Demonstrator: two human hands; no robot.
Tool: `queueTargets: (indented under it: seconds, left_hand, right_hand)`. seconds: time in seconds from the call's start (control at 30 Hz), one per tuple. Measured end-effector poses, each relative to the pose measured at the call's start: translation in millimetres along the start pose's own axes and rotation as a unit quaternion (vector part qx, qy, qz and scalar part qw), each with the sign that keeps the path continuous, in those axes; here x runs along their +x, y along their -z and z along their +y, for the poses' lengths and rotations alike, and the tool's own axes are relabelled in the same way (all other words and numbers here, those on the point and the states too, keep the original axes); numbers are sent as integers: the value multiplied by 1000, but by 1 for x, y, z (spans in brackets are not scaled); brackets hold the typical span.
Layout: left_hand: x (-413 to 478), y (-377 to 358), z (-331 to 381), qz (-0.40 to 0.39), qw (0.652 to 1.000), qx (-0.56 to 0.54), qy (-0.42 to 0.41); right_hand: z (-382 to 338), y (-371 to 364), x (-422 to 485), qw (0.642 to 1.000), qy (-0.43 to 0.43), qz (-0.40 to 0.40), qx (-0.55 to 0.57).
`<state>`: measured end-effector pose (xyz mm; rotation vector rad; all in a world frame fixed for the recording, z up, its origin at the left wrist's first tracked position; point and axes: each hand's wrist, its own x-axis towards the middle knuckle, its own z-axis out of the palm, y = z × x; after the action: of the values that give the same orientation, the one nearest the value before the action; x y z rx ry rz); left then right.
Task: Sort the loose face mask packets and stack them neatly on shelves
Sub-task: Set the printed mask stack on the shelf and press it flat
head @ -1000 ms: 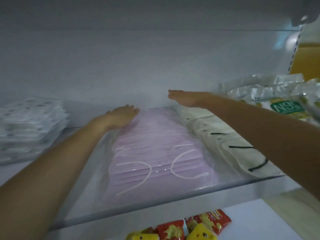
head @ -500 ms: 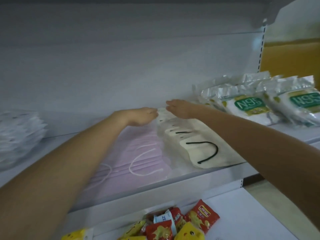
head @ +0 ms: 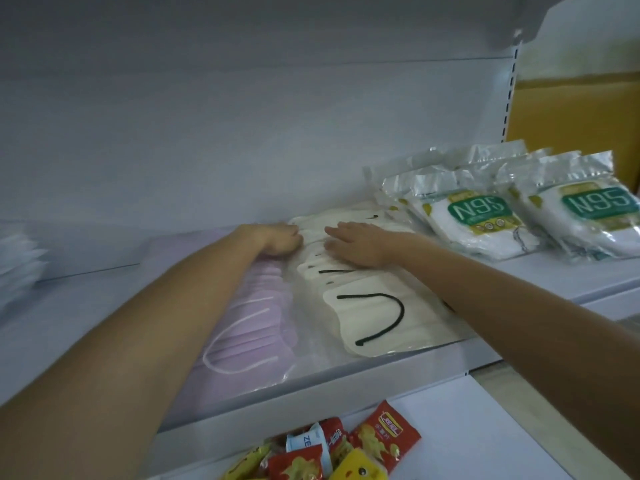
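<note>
Cream mask packets (head: 374,317) lay fanned on the shelf (head: 346,377) beside the purple packets (head: 258,327), pressed by my right grip (head: 360,242), released and flat, with my left grip (head: 278,239) curled at their edge (whether grasping, I could not tell); I judged a hard push could slide the slick fan off the front.

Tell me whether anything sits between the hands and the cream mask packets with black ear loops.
Nothing visible does. The right hand lies flat on the row of cream mask packets in clear plastic; the left hand touches its left edge, beside the lilac mask packets.
</note>
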<state>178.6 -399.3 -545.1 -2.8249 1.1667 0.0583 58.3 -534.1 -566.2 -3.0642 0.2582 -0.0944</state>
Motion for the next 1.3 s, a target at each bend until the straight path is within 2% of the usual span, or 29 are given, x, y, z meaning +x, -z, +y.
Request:
queueTargets:
  seconds: [0.07,0.23,0.4,0.47,0.57,0.67,0.8,0.9,1.0,1.13,1.3]
  left_hand:
    - [-1,2,2,-6,1000,-14,-1]
    - [-20,19,-2,30,998,-36,-29]
    - [-56,31,-28,68,996,-52,-38]
    - [-76,36,-42,88,994,-62,-35]
    - [-113,48,-71,131,989,-61,-29]
    - [-161,60,-106,200,978,-51,-25]
    - [-236,59,-165,277,960,-28,-12]
    - [-290,40,-212,270,962,-30,36]
    - [-326,10,-253,240,967,10,90]
    - [-336,-22,-291,190,967,104,133]
    - [-325,-44,-320,174,946,201,183]
  right_hand:
    - [-1,-7,-5,1000,-2,-11,0]
    - [-11,12,-8,997,-4,37,63]
    - [-34,17,-19,999,36,24,-10]
    - [-49,18,-24,998,48,30,-8]
    - [-86,25,-27,995,80,61,15]
    - [-139,33,-25,985,147,81,43]
    - [-221,35,-14,965,207,87,134]
    - [-281,27,-4,948,223,90,209]
    - [-332,15,5,941,256,75,209]
    - [-381,-1,20,948,276,45,152]
    - [-422,-21,42,959,247,136,-5]
